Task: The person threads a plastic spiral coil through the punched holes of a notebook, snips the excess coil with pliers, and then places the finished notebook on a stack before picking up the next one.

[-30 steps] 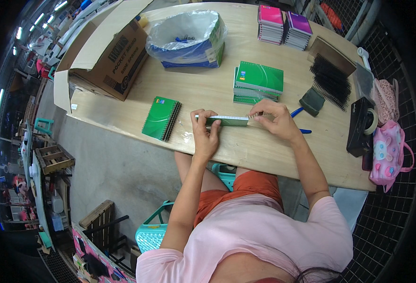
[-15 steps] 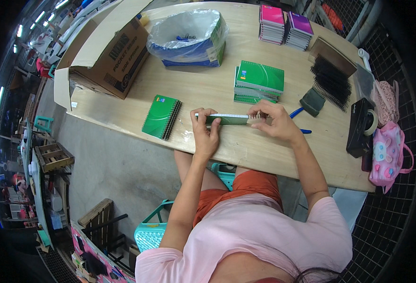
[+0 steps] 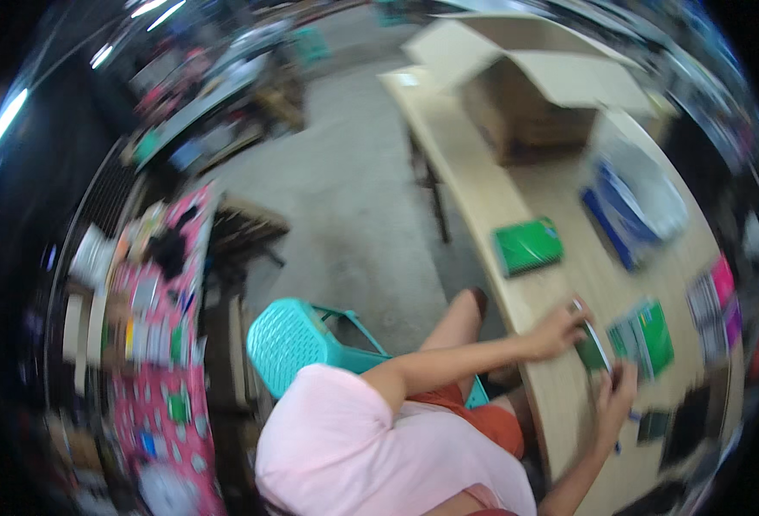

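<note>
Head view, tilted and blurred by motion, is filled at the right by a long pale wooden worktop [image 3: 483,215] that curves from the upper centre down to the lower right of the frame. A thin green notebook [image 3: 593,348] is held on edge at the lower right, between the two hands. The left hand [image 3: 556,331] is seen closed on the notebook's upper end, its fingers curled over the edge; the right hand [image 3: 616,396] is set against the lower end, though whether it is clasped round the notebook or only pressed to it cannot be told through the blur. Just to the right of the notebook a small stack of green notebooks [image 3: 646,340] is laid on the worktop. A single green spiral notebook [image 3: 527,245] is laid flat further up, near the worktop's left edge, well apart from the hands. To its right a blue packet under clear plastic [image 3: 633,206] is seen, and above that an open cardboard box [image 3: 526,95]. A turquoise plastic stool [image 3: 298,340] is placed on the concrete floor at the lower centre.
</note>
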